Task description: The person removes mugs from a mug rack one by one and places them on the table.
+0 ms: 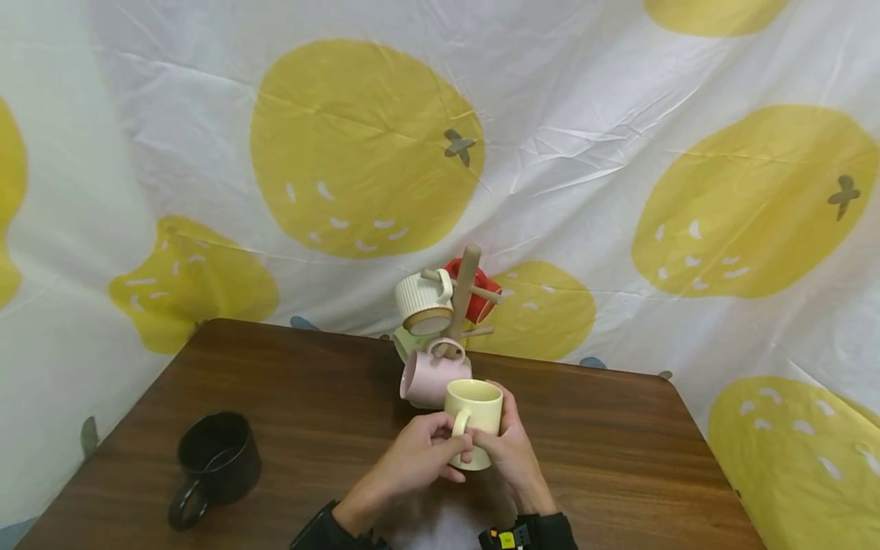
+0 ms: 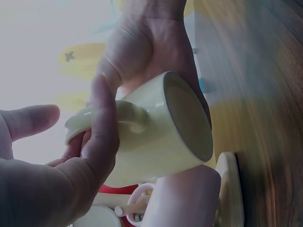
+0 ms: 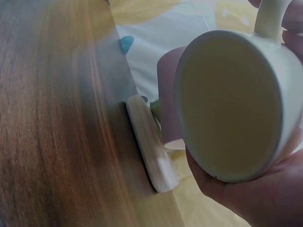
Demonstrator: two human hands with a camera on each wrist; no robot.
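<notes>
Both hands hold a pale yellow mug (image 1: 483,412) upright in front of a wooden mug tree. Fingers of my left hand (image 1: 424,452) are hooked at the mug's handle (image 2: 130,113), while the left thumb stands apart from it in the left wrist view. My right hand (image 1: 512,454) grips the mug's body from the right side. In the right wrist view the mug's round base (image 3: 229,106) faces the camera and hides much of that hand. A pink mug (image 1: 435,376) hangs by its handle on a low peg just behind the yellow one.
The wooden mug tree (image 1: 466,294) also carries a white ribbed mug (image 1: 422,302), a red mug (image 1: 479,302) and a partly hidden light green mug (image 1: 407,342). A black mug (image 1: 223,458) stands at the left on the dark wooden table (image 1: 309,397). A fruit-patterned cloth (image 1: 550,176) hangs behind.
</notes>
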